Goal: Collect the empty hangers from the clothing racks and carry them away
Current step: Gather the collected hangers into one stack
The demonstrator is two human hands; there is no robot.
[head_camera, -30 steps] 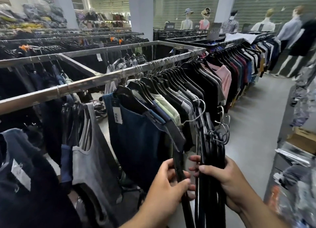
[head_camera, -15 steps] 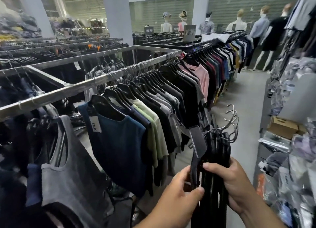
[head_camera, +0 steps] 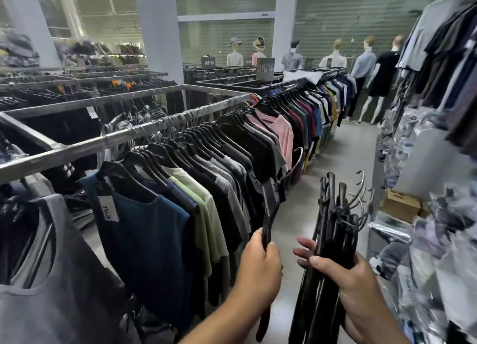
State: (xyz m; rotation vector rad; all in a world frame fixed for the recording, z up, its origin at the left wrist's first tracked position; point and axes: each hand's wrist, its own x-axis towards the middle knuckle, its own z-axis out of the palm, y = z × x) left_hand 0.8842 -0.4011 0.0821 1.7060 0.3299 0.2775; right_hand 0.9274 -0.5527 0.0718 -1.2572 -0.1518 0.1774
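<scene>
your left hand (head_camera: 259, 263): grip closed around one black hanger (head_camera: 268, 201)
your right hand (head_camera: 353, 281): grip clamps the hanger bundle (head_camera: 333, 214), near right

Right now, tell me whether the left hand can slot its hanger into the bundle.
Probably yes. The left hand grips one black hanger just beside the bundle in the right hand, with only open air between them.
</scene>
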